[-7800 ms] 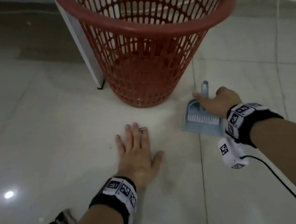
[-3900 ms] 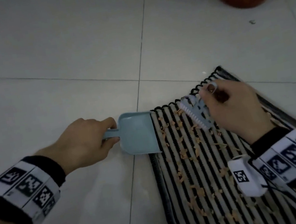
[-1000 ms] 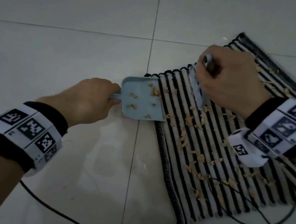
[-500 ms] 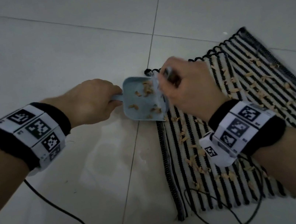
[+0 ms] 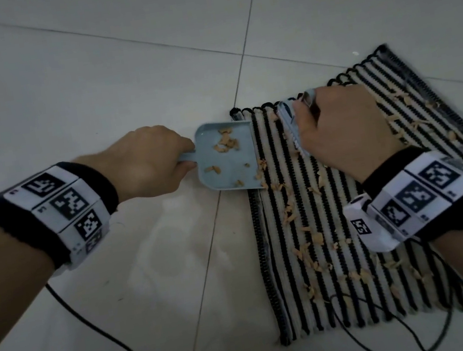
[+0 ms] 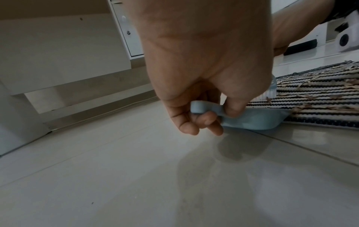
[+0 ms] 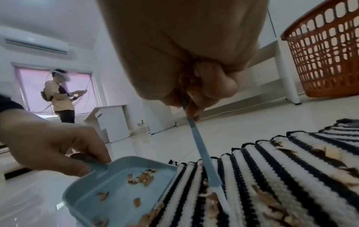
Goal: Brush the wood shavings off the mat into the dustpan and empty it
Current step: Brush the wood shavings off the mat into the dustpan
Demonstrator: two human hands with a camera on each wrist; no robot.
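Left hand (image 5: 143, 162) gripped the pale-blue plastic dustpan (image 5: 225, 156), right hand (image 5: 344, 130) clutched the small blue brush (image 5: 290, 126); few wood shavings (image 5: 301, 225) in, most littered the striped woven mat (image 5: 363, 291) beneath the right hand, emptying not yet done.

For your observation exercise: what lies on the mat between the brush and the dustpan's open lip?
In the head view, striped mat with a few wood shavings at the lip separates the brush from the dustpan.
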